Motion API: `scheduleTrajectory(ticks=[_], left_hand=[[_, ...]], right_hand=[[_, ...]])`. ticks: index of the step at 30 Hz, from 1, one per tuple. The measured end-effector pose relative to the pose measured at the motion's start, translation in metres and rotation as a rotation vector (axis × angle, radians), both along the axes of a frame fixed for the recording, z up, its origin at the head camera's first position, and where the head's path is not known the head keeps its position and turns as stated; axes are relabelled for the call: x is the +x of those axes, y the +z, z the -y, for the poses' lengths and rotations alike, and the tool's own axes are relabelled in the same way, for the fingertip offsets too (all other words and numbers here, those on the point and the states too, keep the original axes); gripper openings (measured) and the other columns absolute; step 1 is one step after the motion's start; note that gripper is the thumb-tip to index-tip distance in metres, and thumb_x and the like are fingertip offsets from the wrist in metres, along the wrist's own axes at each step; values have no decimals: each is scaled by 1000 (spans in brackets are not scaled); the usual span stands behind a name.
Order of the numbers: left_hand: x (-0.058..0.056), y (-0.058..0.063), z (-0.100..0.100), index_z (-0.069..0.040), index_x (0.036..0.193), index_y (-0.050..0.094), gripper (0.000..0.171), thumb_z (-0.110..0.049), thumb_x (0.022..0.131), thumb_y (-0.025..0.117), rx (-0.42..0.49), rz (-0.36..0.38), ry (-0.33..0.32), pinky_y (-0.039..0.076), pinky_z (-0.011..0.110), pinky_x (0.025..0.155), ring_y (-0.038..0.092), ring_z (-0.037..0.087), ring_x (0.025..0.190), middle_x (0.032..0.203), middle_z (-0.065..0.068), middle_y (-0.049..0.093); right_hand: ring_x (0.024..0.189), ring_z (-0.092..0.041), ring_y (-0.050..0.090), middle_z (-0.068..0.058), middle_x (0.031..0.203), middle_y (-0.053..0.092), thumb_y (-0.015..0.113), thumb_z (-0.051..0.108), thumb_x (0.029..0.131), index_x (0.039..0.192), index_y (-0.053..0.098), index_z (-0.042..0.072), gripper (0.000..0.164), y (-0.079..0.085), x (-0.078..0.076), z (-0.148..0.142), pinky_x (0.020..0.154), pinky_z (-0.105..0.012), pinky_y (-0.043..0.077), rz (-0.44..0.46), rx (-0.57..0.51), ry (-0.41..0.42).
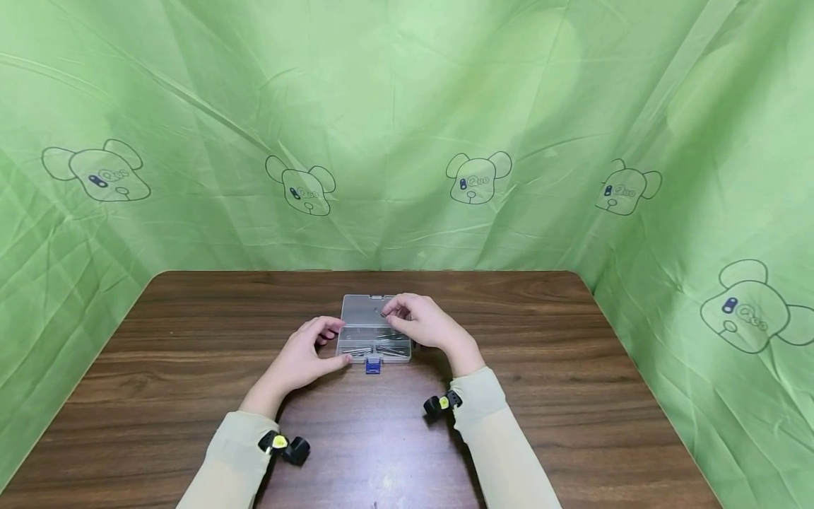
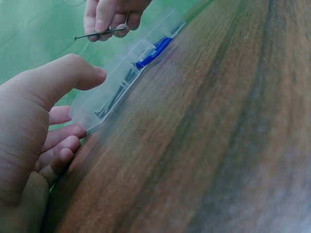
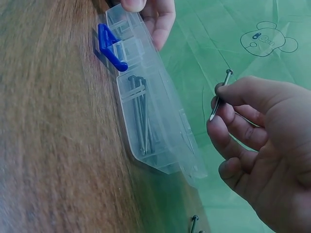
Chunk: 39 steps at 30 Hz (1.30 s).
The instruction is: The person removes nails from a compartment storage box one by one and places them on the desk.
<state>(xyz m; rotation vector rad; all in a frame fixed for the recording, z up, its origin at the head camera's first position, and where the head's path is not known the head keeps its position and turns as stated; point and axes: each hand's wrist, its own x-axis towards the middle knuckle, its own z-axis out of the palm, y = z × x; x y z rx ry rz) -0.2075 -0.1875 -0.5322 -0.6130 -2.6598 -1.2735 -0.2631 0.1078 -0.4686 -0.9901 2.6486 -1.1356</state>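
Note:
A clear plastic compartment box (image 1: pixel 374 346) sits on the table with its lid raised at the back and a blue latch (image 1: pixel 373 366) at the front. Nails (image 3: pixel 141 114) lie in its front compartments. My left hand (image 1: pixel 307 355) holds the box at its left end, thumb at the front corner and fingers along the side. Over the box, my right hand (image 1: pixel 427 322) pinches a single nail (image 3: pixel 222 94) between thumb and fingers; the nail's flat head and pointed tip both show in the right wrist view.
Beside the box's right end, loose nails (image 3: pixel 194 224) lie partly in view. The brown wooden table (image 1: pixel 159 367) extends around the box. Green cloth (image 1: pixel 394 106) with cartoon outlines hangs behind and at both sides.

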Motion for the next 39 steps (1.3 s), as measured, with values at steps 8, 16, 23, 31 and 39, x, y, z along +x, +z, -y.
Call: scheduleTrajectory(ticks=[8, 16, 23, 31, 39], left_hand=[[0, 0, 0, -11, 135, 68, 63, -27, 82, 97, 0, 5, 4, 56, 42, 94, 64, 20, 108, 121, 3, 70], [0, 1, 1, -10, 135, 68, 63, -27, 82, 97, -2, 4, 0, 56, 43, 94, 64, 20, 108, 121, 3, 70], [0, 0, 1, -10, 135, 68, 63, -27, 82, 97, -11, -1, 1, 56, 42, 94, 64, 19, 108, 121, 3, 70], [1, 0, 1, -9, 135, 68, 63, -26, 82, 97, -13, 3, 4, 56, 42, 94, 64, 20, 108, 122, 4, 71], [0, -1, -1, -11, 135, 68, 62, -28, 82, 97, -15, 2, 9, 56, 42, 94, 64, 19, 107, 121, 2, 70]], right_hand=[[97, -13, 67, -2, 105, 75, 68, 15, 107, 118, 74, 7, 15, 2, 1, -4, 86, -29, 57, 50, -43, -21], [95, -12, 68, 1, 102, 75, 68, 19, 108, 117, 74, 9, 15, 3, 0, -9, 86, -30, 57, 67, -88, -49], [91, -12, 69, 1, 99, 76, 72, 19, 107, 117, 76, 9, 16, 10, 1, -14, 81, -30, 58, 77, -121, -82], [88, -13, 69, 1, 100, 76, 74, 16, 104, 121, 75, 3, 21, 15, 1, -29, 79, -30, 57, 66, -143, -141], [86, -15, 69, -3, 101, 77, 74, 17, 103, 120, 75, 5, 20, 15, 1, -57, 78, -32, 56, 43, -118, -227]])
